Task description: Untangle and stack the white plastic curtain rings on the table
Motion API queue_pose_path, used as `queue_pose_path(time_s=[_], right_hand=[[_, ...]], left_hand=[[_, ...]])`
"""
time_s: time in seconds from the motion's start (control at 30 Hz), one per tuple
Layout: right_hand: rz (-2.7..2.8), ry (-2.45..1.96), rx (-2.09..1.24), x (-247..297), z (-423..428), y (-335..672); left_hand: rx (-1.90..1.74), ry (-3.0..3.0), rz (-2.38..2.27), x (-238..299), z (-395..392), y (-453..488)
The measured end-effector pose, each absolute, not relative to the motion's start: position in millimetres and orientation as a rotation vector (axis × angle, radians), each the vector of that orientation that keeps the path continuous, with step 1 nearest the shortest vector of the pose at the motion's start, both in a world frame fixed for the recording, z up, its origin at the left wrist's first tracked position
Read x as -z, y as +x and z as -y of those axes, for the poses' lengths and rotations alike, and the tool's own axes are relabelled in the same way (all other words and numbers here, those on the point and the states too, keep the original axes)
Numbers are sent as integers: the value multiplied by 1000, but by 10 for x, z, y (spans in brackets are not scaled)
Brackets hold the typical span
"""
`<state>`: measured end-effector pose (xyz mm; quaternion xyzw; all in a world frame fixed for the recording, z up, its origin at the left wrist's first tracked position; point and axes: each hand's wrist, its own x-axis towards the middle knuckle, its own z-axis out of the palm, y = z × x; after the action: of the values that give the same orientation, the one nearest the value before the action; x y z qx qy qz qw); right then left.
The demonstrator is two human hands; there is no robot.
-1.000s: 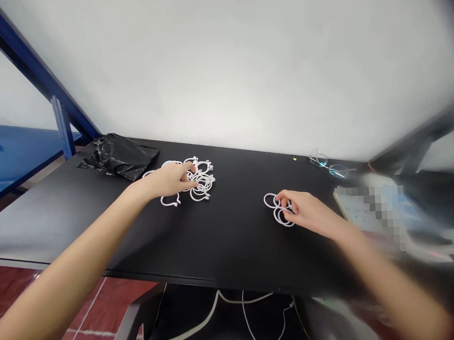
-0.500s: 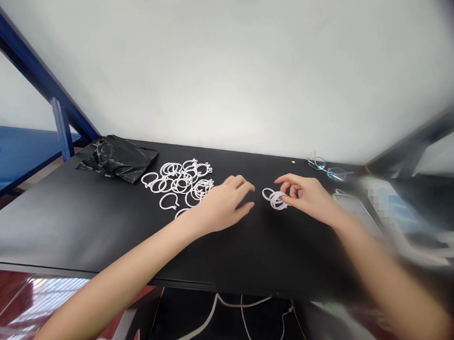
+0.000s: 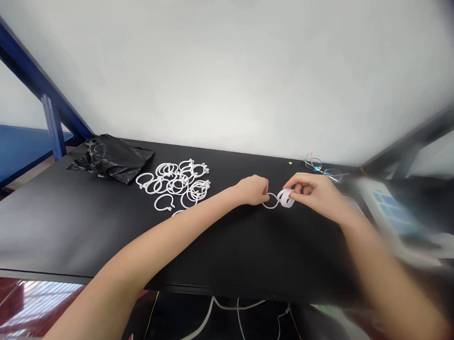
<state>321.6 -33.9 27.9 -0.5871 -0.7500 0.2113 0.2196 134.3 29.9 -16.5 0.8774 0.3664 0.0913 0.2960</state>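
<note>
Thumb and fingers of my left hand (image 3: 255, 190) pinch the edge of a single white ring (image 3: 270, 206), which looks like a plastic curtain ring. Its other side meets a small bunch of white rings (image 3: 286, 198). My right hand (image 3: 313, 192) has that bunch closed between thumb and fingertips, just above the black table. Left of my left hand, a loose pile of white rings (image 3: 178, 184) lies on the table, several with small clasps showing. My left forearm partly covers the ring nearest me.
A crumpled black plastic bag (image 3: 111, 157) lies at the table's (image 3: 223, 250) back left. Eyeglasses (image 3: 323, 170) rest at the back right, near a blurred blue-and-white item (image 3: 392, 208). A pale wall (image 3: 223, 80) rises behind. White cables (image 3: 203, 321) hang below the front edge.
My left hand has moved right and closed on the single ring beside the bunch. My right hand has shifted slightly right, still holding the bunch. The view has turned a little.
</note>
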Motion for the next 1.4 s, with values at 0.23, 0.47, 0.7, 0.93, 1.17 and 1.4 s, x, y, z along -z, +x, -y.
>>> queue_pose_path(time_s=[0.23, 0.47, 0.7, 0.93, 1.17, 1.4], right_hand=[[2071, -1349, -689, -240, 426, 2890], [1920, -1270, -874, -160, 427, 2468], [1640, -1021, -984, -72, 520, 2430], [1245, -1190, -1371, 68, 489, 2441], [1184, -1014, -1712, 81, 606, 2271], [1153, -931, -1795, 100, 621, 2267]], left_hand=[[-598, 1447, -803, 52, -27, 820], [-542, 1125, -712, 33, 232, 530], [-620, 876, -637, 72, 286, 458], [-778, 992, -530, 41, 375, 487], [-685, 1136, -365, 13, 414, 457], [-741, 1160, -453, 11, 416, 479]])
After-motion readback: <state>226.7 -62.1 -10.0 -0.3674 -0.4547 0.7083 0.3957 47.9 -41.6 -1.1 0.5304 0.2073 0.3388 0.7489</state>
